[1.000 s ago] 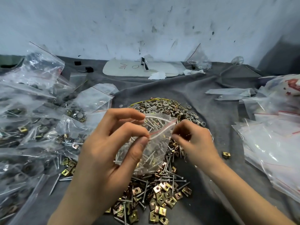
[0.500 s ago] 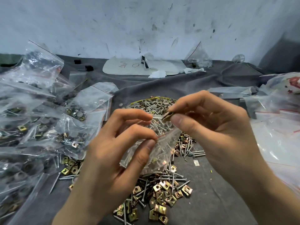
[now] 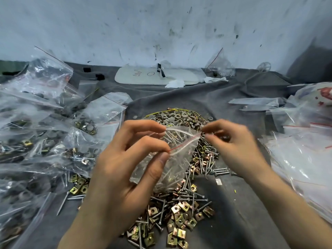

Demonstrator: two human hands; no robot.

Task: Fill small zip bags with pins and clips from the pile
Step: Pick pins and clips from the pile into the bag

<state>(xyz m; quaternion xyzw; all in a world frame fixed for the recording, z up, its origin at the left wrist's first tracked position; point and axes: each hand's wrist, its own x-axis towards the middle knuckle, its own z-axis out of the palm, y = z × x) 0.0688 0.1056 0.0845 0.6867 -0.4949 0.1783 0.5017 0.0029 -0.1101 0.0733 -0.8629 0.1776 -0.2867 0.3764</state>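
Your left hand (image 3: 125, 169) pinches the small zip bag (image 3: 172, 159) at its mouth. The thumb presses the near lip by the red zip line, and the forefinger and middle finger curl over the far lip, so the mouth stands open and faces up towards you. Through the clear plastic you can see a bundle of long silver pins lying slantwise; the view does not show whether any clips are in there too. The bag hangs just above the pile (image 3: 181, 200), between your two hands.

Your right hand (image 3: 235, 148) sits at the bag's right corner. Its fingers are curled, with the thumb and forefinger tips close together right beside the rim. It is blurred, so you cannot tell whether they pinch something or only touch the plastic.

The pile lies on the grey cloth (image 3: 248, 203) over the desk. Brass-coloured square clips (image 3: 181, 210) and loose pins (image 3: 206, 164) lie nearest you, and grey round caps (image 3: 177, 119) lie at the far end. To your left is a heap of filled bags (image 3: 46, 141) holding pins, clips and grey caps. To your right lies a stack of flat clear bags (image 3: 301, 155) with red zip lines. At the back, by the wall, you have a white board (image 3: 140, 76) and one more bag (image 3: 220, 66) with small metal bits at its foot.
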